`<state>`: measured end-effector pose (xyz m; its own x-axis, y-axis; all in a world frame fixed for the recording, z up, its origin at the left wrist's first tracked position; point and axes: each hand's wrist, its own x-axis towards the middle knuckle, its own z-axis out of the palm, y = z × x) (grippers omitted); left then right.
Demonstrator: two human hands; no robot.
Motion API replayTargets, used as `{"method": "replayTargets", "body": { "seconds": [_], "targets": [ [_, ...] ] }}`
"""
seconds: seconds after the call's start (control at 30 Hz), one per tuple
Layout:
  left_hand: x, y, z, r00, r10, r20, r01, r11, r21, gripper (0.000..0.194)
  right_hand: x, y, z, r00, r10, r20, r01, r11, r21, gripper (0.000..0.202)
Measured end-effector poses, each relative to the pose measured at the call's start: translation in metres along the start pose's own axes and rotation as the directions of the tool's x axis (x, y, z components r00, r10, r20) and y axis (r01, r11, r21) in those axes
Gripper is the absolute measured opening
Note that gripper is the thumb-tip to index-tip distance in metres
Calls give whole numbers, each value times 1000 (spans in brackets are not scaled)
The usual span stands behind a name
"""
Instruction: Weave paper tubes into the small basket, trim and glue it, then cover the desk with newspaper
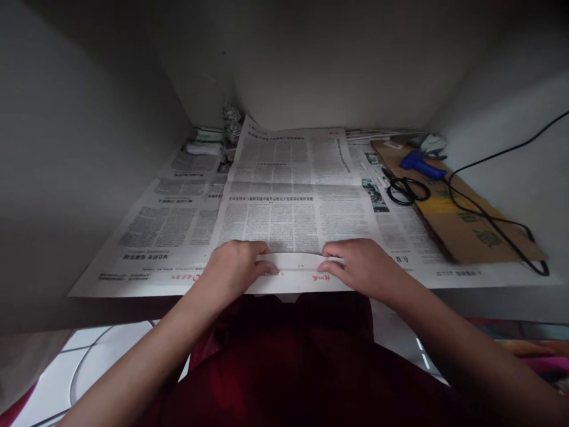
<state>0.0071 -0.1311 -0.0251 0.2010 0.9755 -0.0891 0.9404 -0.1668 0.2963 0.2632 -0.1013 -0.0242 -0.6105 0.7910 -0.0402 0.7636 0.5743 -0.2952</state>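
Observation:
A newspaper sheet [284,178] lies lengthwise before me, with its far corner curling up at the back wall. Its near edge is turned up into a narrow pale strip. My left hand [237,267] pinches the left part of this strip between thumb and fingers. On the right part, my right hand [355,264] pinches in the same way, thumb toward me. A short stretch of the strip shows between the two hands. Beneath the sheet, more newspaper [146,237] covers the tabletop.
On the right, black-handled scissors [408,188] and a blue-handled tool [422,165], probably a glue gun, rest by a cardboard piece [471,225]. A black cable [489,157] runs off right. Back left stand a woven-looking grey object [232,121] and a folded stack [204,143]. Walls enclose three sides.

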Motion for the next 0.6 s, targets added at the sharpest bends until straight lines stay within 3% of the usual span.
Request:
{"method": "replayTargets", "body": {
  "seconds": [0.2, 0.37, 0.6],
  "targets": [
    [9, -7, -2, 999, -34, 8, 33, 993, 113, 31, 5, -3, -4, 999, 41, 20, -38, 989, -144, 24],
    [6, -11, -7, 995, -88, 36, 79, 976, 203, 36, -4, -18, -2, 995, 94, -44, -102, 949, -299, 22],
    [-9, -16, -12, 995, -84, -52, 97, 935, 340, 35, -13, -6, 12, 987, 66, -146, -104, 956, -273, 25]
  ]
}}
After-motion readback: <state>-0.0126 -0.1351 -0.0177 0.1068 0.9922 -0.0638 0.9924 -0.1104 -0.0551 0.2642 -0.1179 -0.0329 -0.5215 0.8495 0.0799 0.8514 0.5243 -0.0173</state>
